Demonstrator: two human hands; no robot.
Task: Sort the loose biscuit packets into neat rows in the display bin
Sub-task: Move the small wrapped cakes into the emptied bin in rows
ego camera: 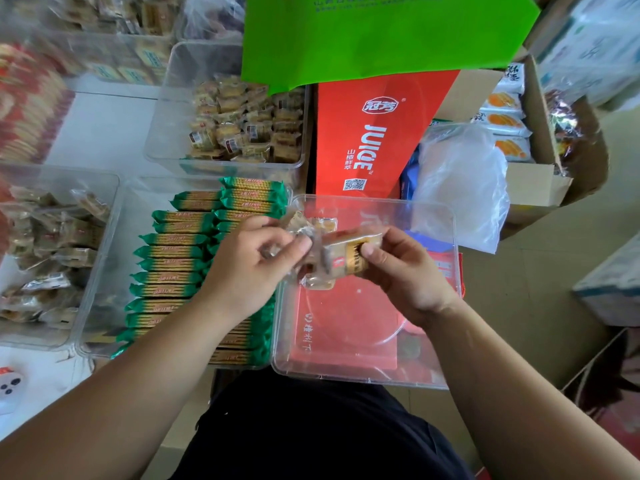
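Over a clear bin [367,372], both hands [249,268] [401,271] grip biscuit packets [349,254], long axis left-right.

Two hands are at work, the left hand [247,268] and the right hand [403,271], with what looks like three or four clear-wrapped biscuit packets [332,252] bunched between them; the blur keeps me from a firmer number. I count five clear plastic bins: the near bin [367,377], the bin of green-ended packets [104,258], the far bin [173,98], the left bin [100,183] and a top-left bin [86,57]. The green-ended packets [173,251] lie in two rows, about eleven showing in the left row. One red juice carton [367,133], one green bag [374,36], one cardboard box [533,181] holding three orange-printed packs [505,123].
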